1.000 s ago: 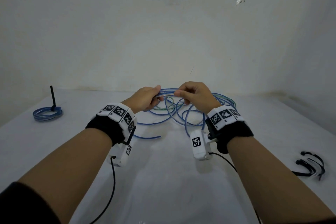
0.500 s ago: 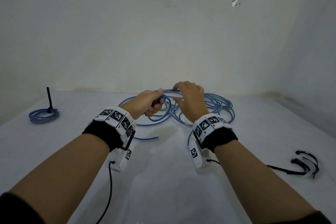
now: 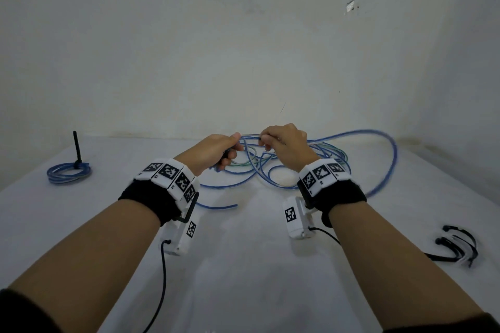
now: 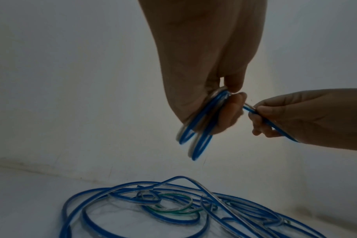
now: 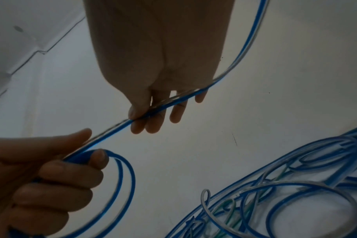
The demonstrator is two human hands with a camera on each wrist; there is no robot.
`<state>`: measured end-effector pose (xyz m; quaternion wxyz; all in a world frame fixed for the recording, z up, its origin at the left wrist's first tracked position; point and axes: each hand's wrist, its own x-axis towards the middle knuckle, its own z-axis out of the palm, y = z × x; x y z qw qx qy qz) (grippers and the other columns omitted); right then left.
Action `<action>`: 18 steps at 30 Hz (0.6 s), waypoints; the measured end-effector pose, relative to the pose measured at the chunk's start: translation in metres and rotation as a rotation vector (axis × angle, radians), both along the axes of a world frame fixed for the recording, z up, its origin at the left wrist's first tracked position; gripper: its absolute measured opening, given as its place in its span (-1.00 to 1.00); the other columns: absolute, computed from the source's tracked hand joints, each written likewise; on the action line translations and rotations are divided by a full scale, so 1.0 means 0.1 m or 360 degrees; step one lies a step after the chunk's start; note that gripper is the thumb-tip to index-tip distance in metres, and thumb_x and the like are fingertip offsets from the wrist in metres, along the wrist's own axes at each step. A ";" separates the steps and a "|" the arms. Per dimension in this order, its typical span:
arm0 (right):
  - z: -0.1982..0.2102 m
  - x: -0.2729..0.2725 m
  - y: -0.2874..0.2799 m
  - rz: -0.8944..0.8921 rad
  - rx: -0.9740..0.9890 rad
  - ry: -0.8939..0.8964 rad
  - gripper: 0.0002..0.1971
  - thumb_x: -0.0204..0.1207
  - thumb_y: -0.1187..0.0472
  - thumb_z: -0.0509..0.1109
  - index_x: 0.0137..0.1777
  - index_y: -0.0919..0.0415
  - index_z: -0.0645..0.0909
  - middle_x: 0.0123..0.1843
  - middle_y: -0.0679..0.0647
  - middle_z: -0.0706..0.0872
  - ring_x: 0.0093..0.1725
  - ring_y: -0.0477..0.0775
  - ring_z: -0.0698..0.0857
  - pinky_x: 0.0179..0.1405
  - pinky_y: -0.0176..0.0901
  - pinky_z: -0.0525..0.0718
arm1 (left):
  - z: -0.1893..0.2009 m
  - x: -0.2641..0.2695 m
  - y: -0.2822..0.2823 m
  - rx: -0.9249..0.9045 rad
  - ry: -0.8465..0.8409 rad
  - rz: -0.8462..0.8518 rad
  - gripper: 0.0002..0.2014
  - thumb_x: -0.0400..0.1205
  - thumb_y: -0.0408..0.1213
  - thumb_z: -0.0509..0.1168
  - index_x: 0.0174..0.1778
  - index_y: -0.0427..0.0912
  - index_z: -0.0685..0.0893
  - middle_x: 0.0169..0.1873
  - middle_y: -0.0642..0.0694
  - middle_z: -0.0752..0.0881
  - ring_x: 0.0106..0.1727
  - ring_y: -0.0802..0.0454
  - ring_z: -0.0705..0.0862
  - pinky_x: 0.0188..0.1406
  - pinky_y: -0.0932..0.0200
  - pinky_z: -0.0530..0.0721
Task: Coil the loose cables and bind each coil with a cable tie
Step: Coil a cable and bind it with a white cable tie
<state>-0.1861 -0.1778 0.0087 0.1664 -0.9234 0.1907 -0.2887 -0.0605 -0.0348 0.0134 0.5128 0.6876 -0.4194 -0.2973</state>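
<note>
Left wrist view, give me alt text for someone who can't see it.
A left hand grips a few small loops of blue cable above a white table, while the right hand pinches the strand running from them. Below lies a loose tangle of blue, clear and green cables.

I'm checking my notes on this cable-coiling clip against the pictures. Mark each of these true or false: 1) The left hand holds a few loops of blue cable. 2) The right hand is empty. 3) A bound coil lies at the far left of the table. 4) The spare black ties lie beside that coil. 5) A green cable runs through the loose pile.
1) The left hand grips loops of blue cable: true.
2) False: the right hand pinches the blue cable.
3) The bound coil lies far left on the table: true.
4) False: the black ties lie far right.
5) A green cable runs through the loose pile: true.
</note>
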 end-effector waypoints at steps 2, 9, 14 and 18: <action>0.02 -0.01 0.00 -0.0016 0.0044 0.0118 -0.72 0.67 0.14 0.16 -0.27 -0.06 0.54 -0.19 -0.11 0.67 0.07 0.08 0.57 0.20 0.04 0.28 | 0.00 0.00 0.02 0.0049 -0.0127 -0.0002 -0.64 0.76 -0.07 0.01 -0.22 -0.17 0.55 -0.50 0.00 0.43 -0.60 0.16 0.35 -0.60 0.31 0.29; 0.00 0.02 0.00 0.0306 0.0698 -0.0325 -0.69 0.70 0.21 0.13 -0.28 0.07 0.52 -0.29 -0.07 0.54 -0.27 -0.14 0.46 -0.15 -0.28 0.40 | -0.02 -0.03 0.03 -0.0134 0.0275 -0.0228 -0.62 0.77 -0.07 -0.05 -0.28 -0.16 0.44 -0.61 0.06 0.37 -0.61 0.13 0.30 -0.60 0.32 0.30; -0.07 0.03 0.08 0.0257 0.0761 -0.0555 -0.79 0.70 0.09 0.13 -0.04 0.24 0.41 -0.27 -0.04 0.47 -0.30 -0.21 0.47 -0.25 -0.49 0.44 | 0.05 -0.06 0.00 -0.0349 0.0617 -0.0328 -0.63 0.75 -0.02 -0.02 -0.32 -0.12 0.40 -0.59 0.06 0.30 -0.59 0.15 0.27 -0.59 0.32 0.29; -0.20 0.06 0.09 0.0303 0.0920 -0.0638 -0.91 0.69 0.23 0.18 0.03 0.25 0.36 -0.21 0.02 0.47 -0.29 -0.20 0.50 -0.21 -0.41 0.48 | 0.13 -0.07 -0.02 -0.0569 0.0889 -0.0354 -0.59 0.75 0.01 -0.08 -0.33 -0.11 0.39 -0.61 0.08 0.30 -0.61 0.18 0.27 -0.60 0.34 0.30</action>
